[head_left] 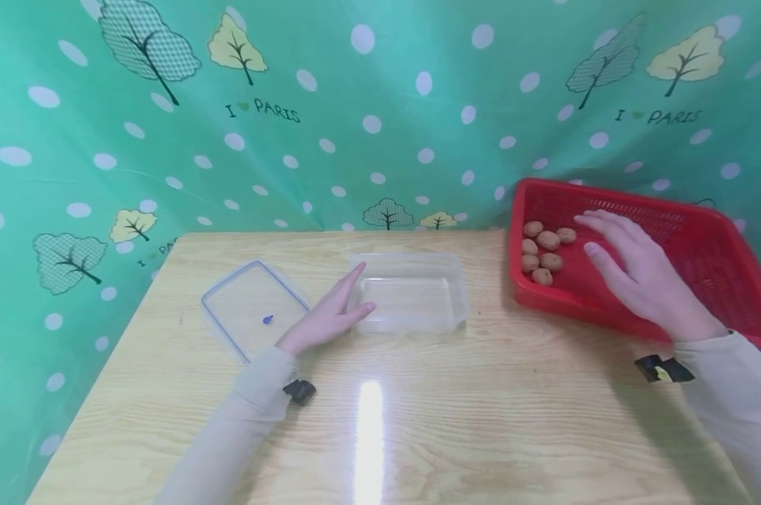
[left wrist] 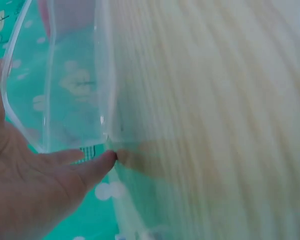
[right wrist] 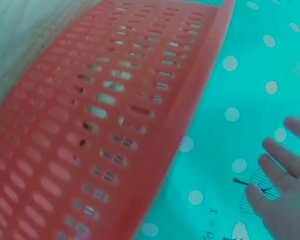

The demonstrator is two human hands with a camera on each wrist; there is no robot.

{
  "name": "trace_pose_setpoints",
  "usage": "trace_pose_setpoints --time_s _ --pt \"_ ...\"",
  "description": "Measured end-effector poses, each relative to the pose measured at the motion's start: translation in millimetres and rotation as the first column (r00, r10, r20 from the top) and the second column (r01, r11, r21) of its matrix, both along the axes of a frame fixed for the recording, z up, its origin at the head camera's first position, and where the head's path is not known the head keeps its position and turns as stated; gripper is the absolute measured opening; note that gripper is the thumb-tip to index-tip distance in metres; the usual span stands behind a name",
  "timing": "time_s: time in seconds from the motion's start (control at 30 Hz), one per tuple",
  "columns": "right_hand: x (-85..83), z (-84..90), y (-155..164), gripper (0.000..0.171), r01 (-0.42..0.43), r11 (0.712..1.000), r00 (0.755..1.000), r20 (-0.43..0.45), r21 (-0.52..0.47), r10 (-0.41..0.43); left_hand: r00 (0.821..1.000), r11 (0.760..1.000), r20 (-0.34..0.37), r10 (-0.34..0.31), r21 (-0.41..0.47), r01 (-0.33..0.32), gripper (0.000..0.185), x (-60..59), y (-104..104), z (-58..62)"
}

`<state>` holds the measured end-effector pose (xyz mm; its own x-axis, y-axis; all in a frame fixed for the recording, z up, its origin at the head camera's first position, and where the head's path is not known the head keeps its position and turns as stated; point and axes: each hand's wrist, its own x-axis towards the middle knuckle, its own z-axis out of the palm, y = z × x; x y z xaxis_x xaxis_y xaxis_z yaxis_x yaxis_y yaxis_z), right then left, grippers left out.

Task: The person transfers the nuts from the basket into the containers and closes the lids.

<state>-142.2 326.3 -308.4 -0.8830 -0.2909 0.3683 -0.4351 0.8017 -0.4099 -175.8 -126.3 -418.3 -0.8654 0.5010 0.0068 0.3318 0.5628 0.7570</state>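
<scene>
right hand is hovering, fingers spread and holding nothing, over the red basket | walnuts are lying just left of its fingertips, in the basket's left end | left hand is resting with straight fingers on the clear box at desk centre, farther from the nuts

Lid lying left of container on surface; basket sitting right (walnuts resting in its left end).
</scene>
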Motion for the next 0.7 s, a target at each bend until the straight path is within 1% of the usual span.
trace_pose_setpoints --time_s 0.1,0.2,0.33,0.47,0.57,0.7 --pt "0.7 7.9 4 0.061 0.002 1.000 1.000 0.016 0.022 -0.002 1.000 1.000 0.006 0.017 -0.015 -0.017 0.085 -0.4 4 2.0" --pt "2.1 16.1 9 0.064 0.018 0.998 0.999 0.041 0.052 -0.020 1.000 1.000 0.018 0.022 -0.010 -0.022 0.090 -1.7 7 3.3" --pt "-1.0 24.3 14 0.066 0.026 0.995 0.997 0.066 0.094 -0.033 0.999 0.998 0.042 -0.005 0.056 0.003 0.095 -4.7 7 1.0" --pt "-5.9 29.9 20 0.067 0.048 0.988 0.994 0.094 0.144 -0.062 0.995 0.987 0.085 -0.054 0.158 0.040 0.097 -8.0 7 -3.7" --pt "-12.5 31.4 24 0.069 0.079 0.972 0.989 0.103 0.223 -0.104 0.989 0.975 0.130 -0.075 0.217 0.045 0.097 -9.6 6 -6.5" --pt "-24.6 30.0 31 0.068 0.086 0.949 0.986 0.112 0.303 -0.125 0.984 0.970 0.161 -0.081 0.238 0.041 0.099 -11.1 6 -8.3"
